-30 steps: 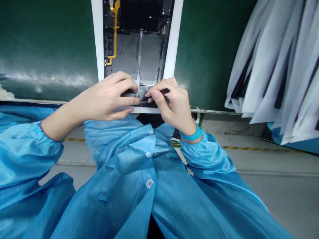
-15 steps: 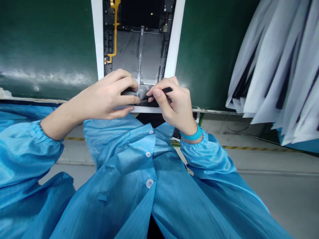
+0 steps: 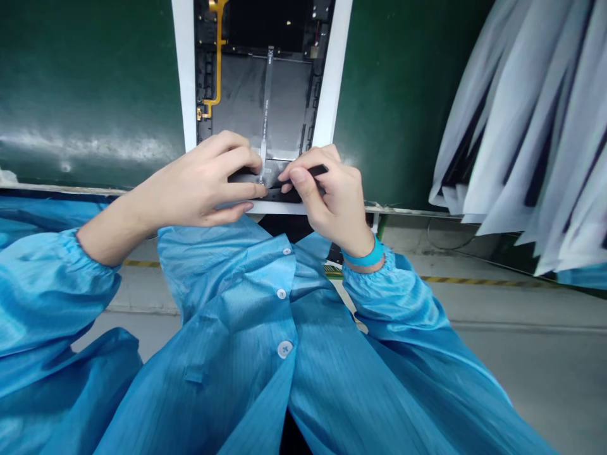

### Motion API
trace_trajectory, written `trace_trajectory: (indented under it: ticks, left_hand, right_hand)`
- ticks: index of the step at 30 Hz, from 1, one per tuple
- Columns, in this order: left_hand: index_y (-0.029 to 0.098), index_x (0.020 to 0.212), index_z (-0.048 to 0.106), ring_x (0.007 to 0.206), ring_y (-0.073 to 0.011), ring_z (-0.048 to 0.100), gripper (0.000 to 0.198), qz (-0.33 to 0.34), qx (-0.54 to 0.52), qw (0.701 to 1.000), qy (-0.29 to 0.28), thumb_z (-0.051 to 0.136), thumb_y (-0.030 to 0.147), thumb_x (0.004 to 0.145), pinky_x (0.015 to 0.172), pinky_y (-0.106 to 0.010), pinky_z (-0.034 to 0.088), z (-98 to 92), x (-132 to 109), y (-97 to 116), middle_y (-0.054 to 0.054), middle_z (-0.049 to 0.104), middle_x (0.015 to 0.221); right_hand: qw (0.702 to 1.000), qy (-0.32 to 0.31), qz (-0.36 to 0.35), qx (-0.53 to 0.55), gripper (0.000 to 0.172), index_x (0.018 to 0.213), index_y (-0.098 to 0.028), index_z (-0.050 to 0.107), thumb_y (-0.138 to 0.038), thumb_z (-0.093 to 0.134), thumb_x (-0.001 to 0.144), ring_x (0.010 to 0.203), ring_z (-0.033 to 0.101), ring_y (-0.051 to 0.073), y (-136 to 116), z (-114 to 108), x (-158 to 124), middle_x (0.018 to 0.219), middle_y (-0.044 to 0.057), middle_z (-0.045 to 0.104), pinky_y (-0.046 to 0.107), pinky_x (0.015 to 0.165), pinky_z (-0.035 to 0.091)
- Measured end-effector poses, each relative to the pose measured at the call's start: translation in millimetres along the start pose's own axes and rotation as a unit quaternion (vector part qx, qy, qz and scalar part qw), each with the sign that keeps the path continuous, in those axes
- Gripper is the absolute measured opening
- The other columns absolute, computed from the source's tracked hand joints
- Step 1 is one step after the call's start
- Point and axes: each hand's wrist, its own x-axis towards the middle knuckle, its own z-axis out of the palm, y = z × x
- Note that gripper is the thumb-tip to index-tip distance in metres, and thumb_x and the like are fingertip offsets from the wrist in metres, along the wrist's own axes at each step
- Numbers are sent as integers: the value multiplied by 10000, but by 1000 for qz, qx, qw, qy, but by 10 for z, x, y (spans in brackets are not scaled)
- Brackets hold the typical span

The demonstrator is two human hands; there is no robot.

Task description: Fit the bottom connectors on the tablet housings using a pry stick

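An opened tablet-like device [image 3: 265,95] with a white frame lies on the green table, its dark inner parts, a grey panel and a yellow flex cable showing. My left hand [image 3: 203,183] rests on its near edge, fingers curled and pressed down on a dark part beside a thin silvery strip [image 3: 266,101]. My right hand [image 3: 327,196] is closed in a pinch on a thin black tool [image 3: 310,172], whose tip points left toward my left fingertips. A blue band circles my right wrist.
The green table [image 3: 95,95] ends just below the device. At the right hang several white sleeves with dark flat items [image 3: 526,126]. My blue coat fills the lower view, with grey floor and a yellow-black line [image 3: 474,280] beyond.
Both hands stay in place on the device's near edge. The view has shifted slightly, so the device sits a little lower and nearer in the picture.
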Motion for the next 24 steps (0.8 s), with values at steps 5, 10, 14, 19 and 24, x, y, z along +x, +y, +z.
trace_trajectory:
  ticks: [5, 10, 14, 19, 24]
  left_hand:
    - [231, 1318, 732, 1309, -359, 640, 289, -23, -16, 1000, -15, 535, 332, 1132, 1076, -597, 624, 25, -28, -15, -142, 697, 1316]
    - [268, 1307, 748, 1290, -362, 679, 298, -18, -3, 1000, -11, 525, 345, 1125, 1056, -594, 645, 49, -30, -39, -125, 700, 1291]
    - [294, 1272, 767, 1312, -369, 671, 278, -45, -57, 997, -5, 547, 363, 1116, 1091, -611, 623, 46, -14, -23, -111, 698, 1280]
    - [323, 1198, 789, 1328, -378, 654, 240, -93, -121, 988, -5, 587, 388, 1085, 1124, -637, 591, 31, 22, 7, -103, 697, 1248]
    - [329, 1168, 810, 1319, -381, 647, 246, -117, -147, 982, 4, 605, 426, 1073, 1133, -643, 578, 25, 32, 17, -98, 690, 1262]
  right_hand:
    - [1000, -5, -3, -7, 399, 979, -266, 685, -498, 451, 1205, 886, 753, 226, 19, 2, -3, 882, 19, 779, 500, 952, 609]
    - [1000, -2, 6, 4, 392, 1008, -268, 695, -489, 441, 1209, 891, 751, 225, -3, -8, -10, 880, 14, 768, 493, 967, 604]
    - [1000, -4, 16, 1, 415, 1024, -270, 702, -504, 415, 1210, 899, 746, 229, -4, -4, -17, 887, 21, 766, 495, 970, 608]
    - [1000, -10, 7, -2, 425, 993, -279, 687, -548, 428, 1195, 890, 747, 246, 36, 7, -14, 886, 31, 769, 529, 987, 603]
    - [999, -26, 22, 1, 448, 997, -279, 682, -585, 415, 1188, 914, 754, 259, 42, 9, -12, 894, 39, 777, 559, 1018, 599]
